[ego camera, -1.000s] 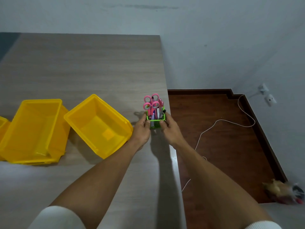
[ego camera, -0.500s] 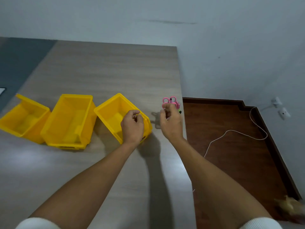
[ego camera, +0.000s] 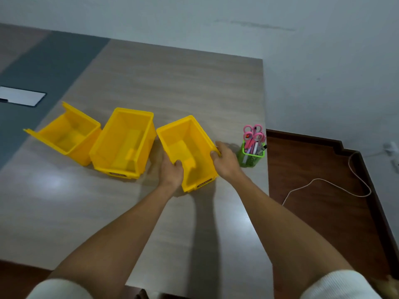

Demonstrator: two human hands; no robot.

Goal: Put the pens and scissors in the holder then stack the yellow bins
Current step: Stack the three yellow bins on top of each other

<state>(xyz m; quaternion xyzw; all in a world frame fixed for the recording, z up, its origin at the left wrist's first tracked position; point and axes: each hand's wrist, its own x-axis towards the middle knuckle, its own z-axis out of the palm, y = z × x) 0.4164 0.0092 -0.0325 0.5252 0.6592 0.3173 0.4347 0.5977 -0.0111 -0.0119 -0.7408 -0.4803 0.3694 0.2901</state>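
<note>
Three yellow bins stand side by side on the wooden table (ego camera: 177, 83), all open side up. My left hand (ego camera: 172, 172) grips the left wall of the right bin (ego camera: 186, 138), thumb over the rim. My right hand (ego camera: 226, 160) holds the same bin's right rim. The middle bin (ego camera: 125, 139) and the left bin (ego camera: 64, 134) stand untouched. A green mesh holder (ego camera: 251, 156) stands at the table's right edge, just right of my right hand, with pink scissors (ego camera: 253, 133) and pens upright in it.
The table's right edge runs just past the holder, with brown floor and a white cable (ego camera: 336, 186) below it. A white sheet (ego camera: 19, 97) lies on a dark strip at far left. A pale wall rises behind the table.
Both hands let go of the holder, which now stands alone at the table edge. They moved left onto the right bin and grasped its walls. The camera turned left.
</note>
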